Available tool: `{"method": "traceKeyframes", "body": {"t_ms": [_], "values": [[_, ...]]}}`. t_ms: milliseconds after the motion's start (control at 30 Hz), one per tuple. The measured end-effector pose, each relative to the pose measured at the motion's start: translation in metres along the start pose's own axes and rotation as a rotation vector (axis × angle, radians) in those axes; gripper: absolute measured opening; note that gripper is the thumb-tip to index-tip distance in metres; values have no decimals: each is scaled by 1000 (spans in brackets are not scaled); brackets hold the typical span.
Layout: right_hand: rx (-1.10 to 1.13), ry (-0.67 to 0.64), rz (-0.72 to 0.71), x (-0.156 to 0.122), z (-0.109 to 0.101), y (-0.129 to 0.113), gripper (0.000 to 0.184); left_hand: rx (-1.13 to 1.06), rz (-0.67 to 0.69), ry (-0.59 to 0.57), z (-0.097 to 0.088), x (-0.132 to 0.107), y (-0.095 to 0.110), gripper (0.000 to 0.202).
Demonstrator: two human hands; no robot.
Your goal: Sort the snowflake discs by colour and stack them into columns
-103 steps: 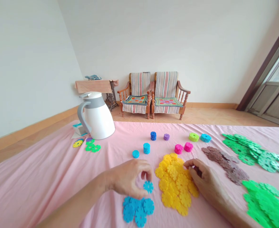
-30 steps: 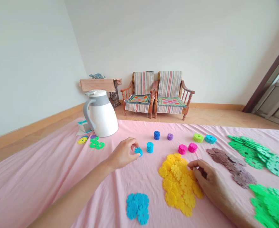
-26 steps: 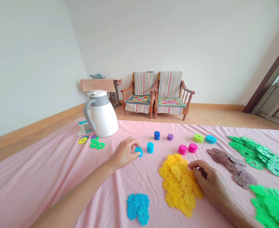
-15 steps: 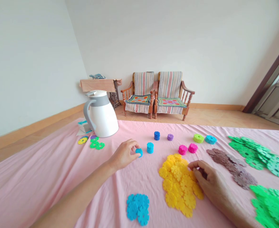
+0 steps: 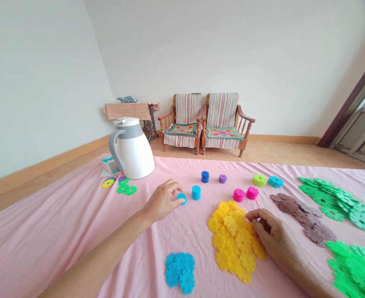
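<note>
My left hand [image 5: 163, 201] reaches forward over the pink cloth [image 5: 61, 231], its fingertips pinched on a short stack of light-blue snowflake discs [image 5: 182, 198]. A taller light-blue stack [image 5: 196, 193] stands just to the right of it. Loose light-blue discs [image 5: 180, 272] lie in a small heap near the front. My right hand [image 5: 271, 234] rests curled on the right edge of the yellow disc pile [image 5: 233, 240], with fingertips touching yellow discs; whether it holds one is hidden.
A white jug [image 5: 131, 148] stands at the back left, with a few flat discs [image 5: 120, 186] in front. Small stacks in dark blue [image 5: 205, 176], purple [image 5: 222, 179], pink [image 5: 244, 193], lime [image 5: 259, 180] dot the middle. Brown [image 5: 303, 217] and green piles [image 5: 353, 265] lie right.
My left hand left the loose blue heap and reached forward with a disc to the short light-blue stack, where it has stayed pinched for the last second. My right hand has not moved.
</note>
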State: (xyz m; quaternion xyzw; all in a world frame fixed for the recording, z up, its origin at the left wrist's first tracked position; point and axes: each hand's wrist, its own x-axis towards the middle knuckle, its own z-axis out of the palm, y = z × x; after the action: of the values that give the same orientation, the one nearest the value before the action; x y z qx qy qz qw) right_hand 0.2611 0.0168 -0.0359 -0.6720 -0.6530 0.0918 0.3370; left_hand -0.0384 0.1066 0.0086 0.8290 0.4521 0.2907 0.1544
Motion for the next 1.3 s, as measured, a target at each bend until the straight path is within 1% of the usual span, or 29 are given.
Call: {"method": "traceKeyframes", "body": {"t_ms": [33, 67, 100, 200, 267, 333, 367, 433, 467, 533, 600, 733, 867, 967, 1033, 1133, 1200, 1300], "values": [[11, -5, 1, 0, 1, 2, 25, -15, 17, -12, -2, -1, 5, 11], [26, -10, 3, 0, 3, 4, 25, -36, 40, -49, -4, -2, 11, 9], [43, -14, 6, -1, 5, 7, 25, -61, 69, -112, -6, -5, 18, 7], [88, -33, 21, 0, 10, 14, 24, -134, 168, -414, -13, -17, 37, 7], [98, -42, 19, 0, 12, 18, 23, -155, 225, -578, -18, -28, 46, 13], [84, -43, 9, 0, 13, 21, 22, -138, 239, -668, -23, -41, 51, 23], [76, -40, 6, 0, 13, 22, 22, -114, 225, -691, -26, -47, 53, 31], [71, -36, 8, 1, 13, 23, 22, -45, 167, -702, -31, -59, 54, 42], [77, -35, 12, 0, 14, 23, 22, -13, 131, -696, -34, -64, 54, 43], [88, -37, 17, 0, 14, 22, 22, 25, 71, -682, -36, -71, 55, 38], [87, -36, 11, 0, 14, 21, 22, 24, 41, -670, -36, -73, 57, 28], [85, -35, 15, 0, 13, 18, 22, -13, 64, -620, -23, -65, 61, 18], [72, -37, 24, 0, 11, 18, 24, -12, 104, -537, -6, -52, 62, 18], [71, -37, 18, 1, 12, 19, 25, -4, 108, -464, -1, -45, 61, 23], [78, -41, 21, 2, 13, 19, 24, -30, 121, -453, 0, -43, 61, 25], [80, -34, 28, 3, 14, 19, 24, -87, 118, -487, 0, -44, 64, 29], [87, -37, 29, 2, 13, 17, 24, -84, 102, -488, 4, -45, 66, 32], [92, -45, 23, 1, 10, 14, 23, -45, 112, -466, 14, -48, 67, 26]]}}
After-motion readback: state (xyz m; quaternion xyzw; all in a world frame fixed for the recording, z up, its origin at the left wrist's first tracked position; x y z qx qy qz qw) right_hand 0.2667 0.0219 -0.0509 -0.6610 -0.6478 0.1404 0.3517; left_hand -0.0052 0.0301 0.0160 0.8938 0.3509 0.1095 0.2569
